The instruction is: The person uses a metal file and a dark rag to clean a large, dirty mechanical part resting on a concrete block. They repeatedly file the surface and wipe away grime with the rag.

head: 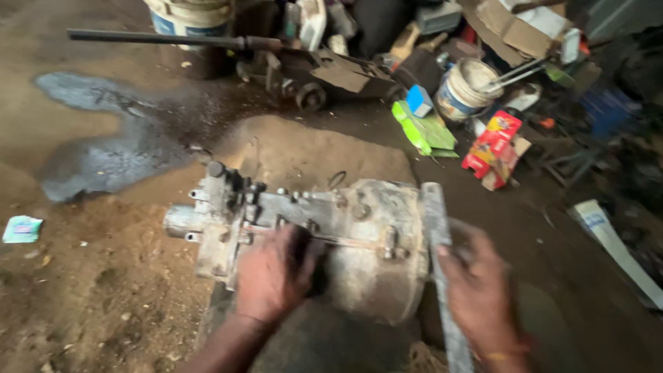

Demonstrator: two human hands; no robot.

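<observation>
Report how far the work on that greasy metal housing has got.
Done: the gearbox housing lies out on the dirt floor, freed from any vehicle. In hand: the left hand presses on its side, the right hand grips the wide flange. Left: bolts and linkage rod remain fitted; casing unopened.

right hand (476, 293) motion-blurred, left hand (273, 276) hiding gearbox (345, 235) side, flat bar (445, 290) cut off below
</observation>
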